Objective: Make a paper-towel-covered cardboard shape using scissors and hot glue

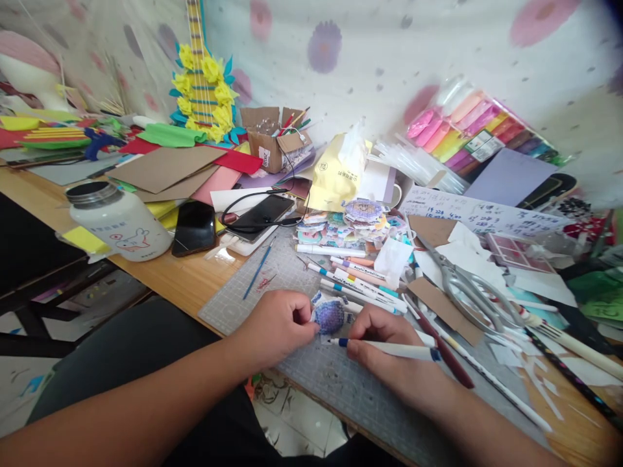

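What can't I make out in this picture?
All in the head view:
Purple piece: edge partly hidden by the left hand.
Pen: partly covered by the right hand.
Handwritten paper: most words too small and blurred.
Guitar: top cut off by the upper edge.

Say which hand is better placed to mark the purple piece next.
Probably the right hand: it holds the marker, with the tip close to the purple piece. The left hand is occupied, pinching that piece's edge.
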Motion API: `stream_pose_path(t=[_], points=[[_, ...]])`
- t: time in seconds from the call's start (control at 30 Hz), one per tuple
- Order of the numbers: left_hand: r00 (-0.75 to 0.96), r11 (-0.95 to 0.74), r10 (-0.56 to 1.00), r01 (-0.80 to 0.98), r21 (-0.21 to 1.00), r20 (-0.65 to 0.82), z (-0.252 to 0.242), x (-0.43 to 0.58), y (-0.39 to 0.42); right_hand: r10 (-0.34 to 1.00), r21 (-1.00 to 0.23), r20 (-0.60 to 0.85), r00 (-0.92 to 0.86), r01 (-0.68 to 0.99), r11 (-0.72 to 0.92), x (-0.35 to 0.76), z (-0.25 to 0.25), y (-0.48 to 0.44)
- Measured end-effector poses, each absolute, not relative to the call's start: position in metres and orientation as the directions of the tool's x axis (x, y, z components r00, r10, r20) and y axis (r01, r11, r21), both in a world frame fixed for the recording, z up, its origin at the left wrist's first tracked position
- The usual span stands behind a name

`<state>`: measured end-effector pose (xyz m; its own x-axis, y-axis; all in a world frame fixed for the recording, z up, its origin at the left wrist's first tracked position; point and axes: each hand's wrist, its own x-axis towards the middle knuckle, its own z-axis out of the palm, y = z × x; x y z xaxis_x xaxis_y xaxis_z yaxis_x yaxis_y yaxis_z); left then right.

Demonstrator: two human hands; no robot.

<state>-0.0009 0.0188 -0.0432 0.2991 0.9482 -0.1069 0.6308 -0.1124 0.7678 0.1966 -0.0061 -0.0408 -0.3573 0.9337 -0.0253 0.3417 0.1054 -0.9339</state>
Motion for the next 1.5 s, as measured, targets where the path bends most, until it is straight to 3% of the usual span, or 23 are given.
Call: stream_pose_path(t=[0.53, 1.5], points=[[0.363, -0.242, 0.931, 0.672, 0.700, -0.026, -0.0469, 0.0013, 0.0148, 0.894, -0.842, 0.069, -0.442, 0.455, 0.290, 0.1980, -0.0447, -0.0076], [0.356, -0.234, 0.933, 0.698, 0.677, -0.045, -0.0462, 0.0023, 0.0160, 0.900, -0.859, 0.034, -0.435, 0.448, 0.249, 0.1988, -0.0409, -0.0067]])
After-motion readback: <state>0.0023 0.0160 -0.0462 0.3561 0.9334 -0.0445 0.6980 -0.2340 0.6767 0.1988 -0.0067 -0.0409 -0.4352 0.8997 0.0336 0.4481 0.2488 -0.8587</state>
